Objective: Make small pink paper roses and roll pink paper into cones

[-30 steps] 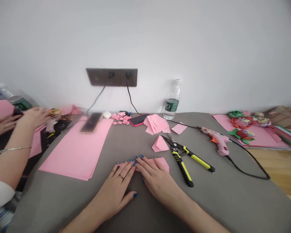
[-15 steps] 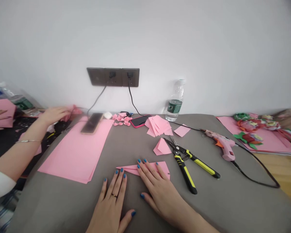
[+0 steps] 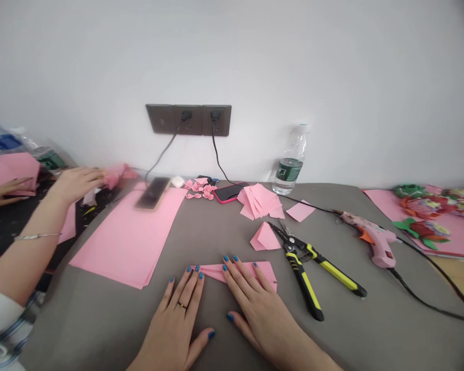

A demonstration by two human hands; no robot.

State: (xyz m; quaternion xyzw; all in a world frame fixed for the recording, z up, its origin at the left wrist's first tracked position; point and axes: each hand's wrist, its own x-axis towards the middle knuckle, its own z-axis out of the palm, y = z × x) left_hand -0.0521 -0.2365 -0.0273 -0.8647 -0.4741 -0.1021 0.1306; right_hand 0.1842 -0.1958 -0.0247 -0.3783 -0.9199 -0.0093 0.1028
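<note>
Grey surface (image 3: 201,232): folded pink paper (image 3: 269,271) lies at six o'clock. Left hand (image 3: 178,319), open, touches its nine-o'clock tip; right hand (image 3: 251,296) lies open across it, neither gripping. Creasing, I'd say; the next move needs even pressure.

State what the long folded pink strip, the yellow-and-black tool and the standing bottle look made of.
Long folded pink strip: matte paper, by its thin edges and sharp creases. Tool: working end likely metal, grey with slight sheen; handles probably plastic or rubber, with yellow inlays. Bottle: likely plastic, clear and glossy above its label; glass isn't ruled out.
</note>
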